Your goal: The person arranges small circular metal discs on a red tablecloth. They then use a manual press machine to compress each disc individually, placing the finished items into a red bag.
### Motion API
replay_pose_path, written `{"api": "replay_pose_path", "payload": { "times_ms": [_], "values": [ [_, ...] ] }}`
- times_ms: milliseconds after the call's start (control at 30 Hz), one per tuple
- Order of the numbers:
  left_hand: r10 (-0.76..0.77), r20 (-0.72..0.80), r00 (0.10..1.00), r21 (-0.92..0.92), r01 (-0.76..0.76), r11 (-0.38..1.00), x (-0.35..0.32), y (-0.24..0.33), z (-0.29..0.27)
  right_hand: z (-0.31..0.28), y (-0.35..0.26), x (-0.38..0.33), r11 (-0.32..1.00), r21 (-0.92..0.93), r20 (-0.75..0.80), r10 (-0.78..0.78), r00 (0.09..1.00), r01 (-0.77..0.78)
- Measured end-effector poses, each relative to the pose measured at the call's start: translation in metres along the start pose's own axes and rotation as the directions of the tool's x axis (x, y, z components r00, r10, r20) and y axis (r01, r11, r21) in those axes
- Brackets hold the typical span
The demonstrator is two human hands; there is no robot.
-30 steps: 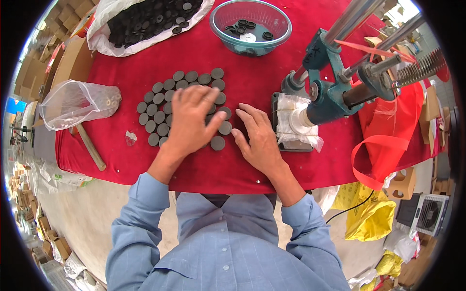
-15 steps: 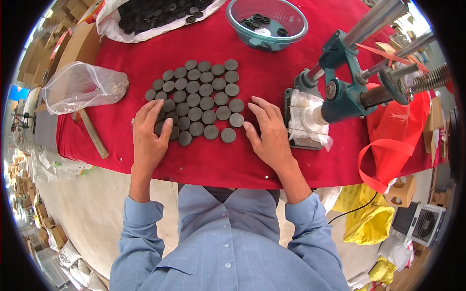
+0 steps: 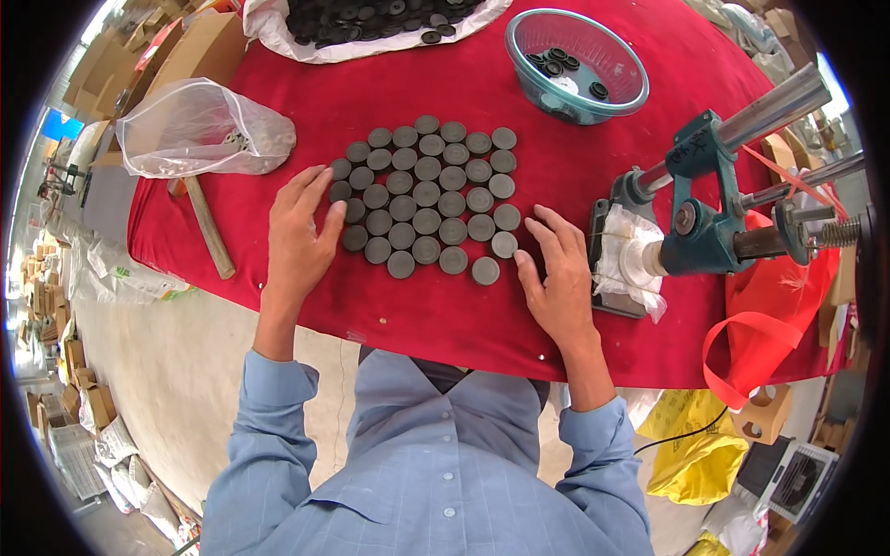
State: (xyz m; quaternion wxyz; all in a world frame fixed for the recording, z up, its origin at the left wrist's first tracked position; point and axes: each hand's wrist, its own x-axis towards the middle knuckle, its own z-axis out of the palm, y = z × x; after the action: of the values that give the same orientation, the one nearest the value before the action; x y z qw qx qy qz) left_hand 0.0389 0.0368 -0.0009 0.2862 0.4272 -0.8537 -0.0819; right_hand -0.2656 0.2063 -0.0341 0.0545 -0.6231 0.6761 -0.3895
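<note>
1. Head view: smooth red tablecloth (image 3: 445, 320), crinkled translucent plastic bag (image 3: 199, 125), slim wooden tool handle (image 3: 210, 227), see-through bluish basin (image 3: 603, 109), teal-painted metal press (image 3: 700, 204) with shiny round columns.
2. Dark grey discs (image 3: 426, 194): flat, round, matte, faintly ringed near the rim; one by my thumb looks paler.
3. Discs lie in staggered rows on the tablecloth between my hands, many touching.
4. Left hand (image 3: 301, 227): fingers loosely spread at cluster's left edge; can't tell contact.
5. Right hand (image 3: 559, 269): fingers spread, thumb just beside rightmost discs. Hands well apart.
</note>
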Motion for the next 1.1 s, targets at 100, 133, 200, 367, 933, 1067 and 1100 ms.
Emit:
{"api": "replay_pose_path", "payload": {
  "times_ms": [100,133,200,367,933,1067,1100],
  "values": [
    [0.093,0.028,0.995,0.033,-0.094,0.995,0.011,0.005,0.009,0.001,0.0,0.0,1.0,0.0,0.005,-0.004,1.0,0.004],
    [0.135,0.038,0.99,0.046,-0.137,0.99,0.015,0.006,0.015,0.001,0.001,0.0,1.0,-0.004,0.006,-0.005,1.0,0.005],
    [0.136,0.073,0.988,0.091,-0.142,0.986,0.019,0.011,0.023,0.0,0.002,0.0,1.0,-0.009,0.005,-0.007,1.0,0.007],
    [0.118,0.116,0.986,0.195,-0.139,0.971,0.016,0.013,0.033,0.0,0.001,-0.001,1.0,-0.002,0.007,-0.012,1.0,0.012],
    [-0.052,-0.109,0.993,-0.154,0.035,0.988,0.007,-0.009,0.011,0.0,0.001,-0.001,1.0,0.01,-0.015,-0.021,1.0,0.022],
    [-0.205,-0.079,0.976,-0.177,0.188,0.966,-0.023,-0.017,0.003,0.0,0.003,-0.001,1.0,-0.002,-0.01,-0.022,1.0,0.022],
    [-0.176,-0.076,0.981,-0.121,0.167,0.979,-0.03,-0.017,0.002,0.0,0.002,-0.001,1.0,-0.003,-0.012,-0.029,1.0,0.029]
  ]
}}
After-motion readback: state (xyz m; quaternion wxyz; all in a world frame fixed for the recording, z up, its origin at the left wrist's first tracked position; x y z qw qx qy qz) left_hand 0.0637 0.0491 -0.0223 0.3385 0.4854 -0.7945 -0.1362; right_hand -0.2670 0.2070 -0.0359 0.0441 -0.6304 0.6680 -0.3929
